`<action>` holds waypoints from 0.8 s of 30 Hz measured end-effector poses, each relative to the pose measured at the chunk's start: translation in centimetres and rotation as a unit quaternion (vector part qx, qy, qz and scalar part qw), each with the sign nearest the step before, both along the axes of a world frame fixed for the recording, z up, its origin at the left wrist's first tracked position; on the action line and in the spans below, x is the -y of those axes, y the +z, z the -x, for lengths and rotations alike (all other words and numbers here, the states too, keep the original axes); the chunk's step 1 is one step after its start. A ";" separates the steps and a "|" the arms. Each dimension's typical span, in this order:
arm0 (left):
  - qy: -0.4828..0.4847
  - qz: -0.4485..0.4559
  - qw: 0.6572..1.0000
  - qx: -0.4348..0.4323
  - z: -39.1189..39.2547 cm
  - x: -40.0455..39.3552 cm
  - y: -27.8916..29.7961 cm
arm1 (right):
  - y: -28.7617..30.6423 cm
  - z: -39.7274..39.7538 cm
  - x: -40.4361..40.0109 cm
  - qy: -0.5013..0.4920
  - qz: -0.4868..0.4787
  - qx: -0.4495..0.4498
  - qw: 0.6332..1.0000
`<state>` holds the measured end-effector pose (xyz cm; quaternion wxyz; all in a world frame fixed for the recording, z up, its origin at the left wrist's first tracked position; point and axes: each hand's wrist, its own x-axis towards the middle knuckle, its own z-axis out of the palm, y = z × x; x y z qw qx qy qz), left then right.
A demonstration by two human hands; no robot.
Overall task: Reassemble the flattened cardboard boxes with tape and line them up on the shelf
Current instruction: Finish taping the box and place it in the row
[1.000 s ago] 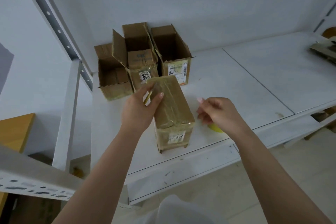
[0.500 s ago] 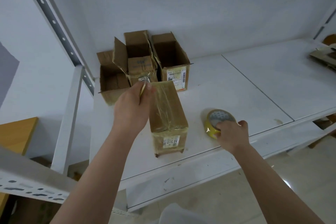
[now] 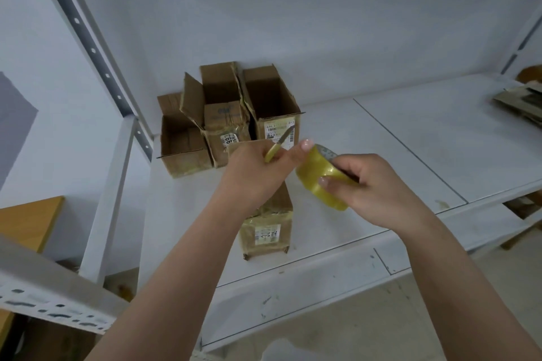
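A taped cardboard box [image 3: 268, 226] lies on the white shelf [image 3: 366, 161], partly hidden under my hands. My left hand [image 3: 258, 173] grips a small yellow-handled cutter [image 3: 278, 145] above the box, and its thumb touches the tape roll. My right hand [image 3: 372, 190] holds the yellowish tape roll [image 3: 318, 176] lifted off the shelf, fingers curled round it. Three open boxes stand in a row at the back left: a low one [image 3: 181, 141], a middle one [image 3: 223, 114] and a right one [image 3: 272, 105].
A flattened stack of cardboard [image 3: 522, 102] lies at the shelf's far right. A perforated steel upright [image 3: 96, 58] rises on the left, with a lower rail [image 3: 44, 299] near me. A wooden surface [image 3: 26, 220] sits at the left edge.
My right hand picked the tape roll up off the shelf and brought it to my left hand. My left hand lifted off the box with the cutter.
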<state>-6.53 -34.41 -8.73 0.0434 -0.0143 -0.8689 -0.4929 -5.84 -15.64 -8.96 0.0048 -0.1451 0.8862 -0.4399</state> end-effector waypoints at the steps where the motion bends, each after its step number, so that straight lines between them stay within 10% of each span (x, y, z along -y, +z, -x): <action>1: -0.005 0.008 1.000 0.016 0.0 -0.1 0.2 | 0.2 -0.1 0.1 0.011 -0.010 -0.002 1.000; 24: 0.078 -0.051 0.991 -0.093 -0.7 1.3 -0.5 | 2.0 0.7 -0.8 0.097 0.096 0.047 0.990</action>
